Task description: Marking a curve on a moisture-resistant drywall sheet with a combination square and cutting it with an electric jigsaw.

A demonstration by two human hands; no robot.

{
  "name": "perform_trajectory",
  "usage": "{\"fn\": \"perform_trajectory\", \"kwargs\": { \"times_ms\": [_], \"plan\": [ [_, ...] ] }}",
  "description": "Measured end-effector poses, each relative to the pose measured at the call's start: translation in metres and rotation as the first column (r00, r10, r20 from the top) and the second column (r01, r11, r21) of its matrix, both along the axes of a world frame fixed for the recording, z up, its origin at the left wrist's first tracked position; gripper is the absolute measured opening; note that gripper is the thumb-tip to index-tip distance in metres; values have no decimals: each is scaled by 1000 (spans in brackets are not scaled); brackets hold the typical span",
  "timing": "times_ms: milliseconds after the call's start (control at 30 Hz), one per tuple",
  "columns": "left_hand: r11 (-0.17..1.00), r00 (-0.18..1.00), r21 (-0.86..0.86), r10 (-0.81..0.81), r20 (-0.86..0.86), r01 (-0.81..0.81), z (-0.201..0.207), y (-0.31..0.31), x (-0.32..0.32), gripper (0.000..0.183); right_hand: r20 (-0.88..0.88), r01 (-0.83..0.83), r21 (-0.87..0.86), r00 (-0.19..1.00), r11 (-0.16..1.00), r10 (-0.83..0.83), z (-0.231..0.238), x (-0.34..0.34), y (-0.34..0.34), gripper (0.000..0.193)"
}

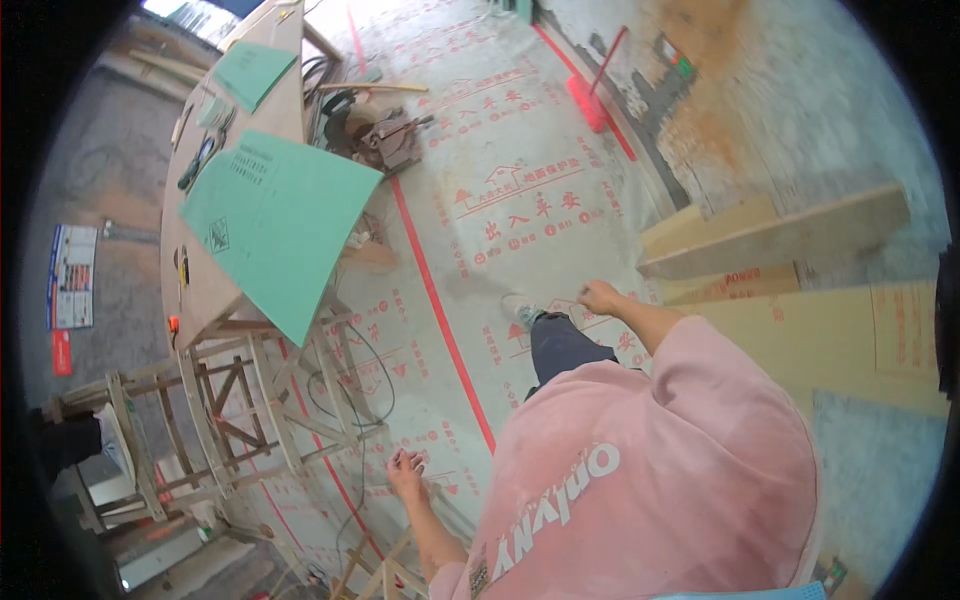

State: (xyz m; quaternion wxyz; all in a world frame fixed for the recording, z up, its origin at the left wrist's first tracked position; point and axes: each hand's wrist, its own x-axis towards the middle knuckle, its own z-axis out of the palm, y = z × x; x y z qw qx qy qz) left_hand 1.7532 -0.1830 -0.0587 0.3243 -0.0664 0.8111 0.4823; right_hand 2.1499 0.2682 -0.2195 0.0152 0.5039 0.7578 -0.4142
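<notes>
printed floor sheet (495, 140) under me, 12 to 7 o'clock. tabletop (205, 290) at 10, big green board (285, 220) on it, corner overhanging. beige plank (775, 237) at 2 to 3, nearest my right hand (600, 297) in view. dark cable (392, 392) at 8, near my left hand (405, 468), which is at 7. left fingers half-curled, slightly apart; right curled, can't tell if they're together.

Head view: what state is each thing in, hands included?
Left hand: fingers partly open, seemingly empty
Right hand: fingers curled, nothing visibly held
Large green board: flat, overhanging the table edge
Small green board: lying flat
Dark cable: loosely looped
Floor sheet: spread out
</notes>
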Motion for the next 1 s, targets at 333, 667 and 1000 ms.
{"fn": "perform_trajectory", "kwargs": {
  "times_ms": [333, 667, 1000],
  "plan": [
    [947, 931, 10, -317, 183, 320, -33, -116, 71, 27, 355, 456, -153, 853, 877, -382, -32, 241, -158, 35],
    [892, 929, -268, -331, 166, 365, 24, -57, 153, 26, 16, 306, -203, 951, 930, -309, -54, 156, -58, 40],
    [651, 728, -359, -672, 137, 669, 74, 92, 239, 40, -111, 313, -357, 921, 880, -373, -73, 176, -20, 40]
  ]
}}
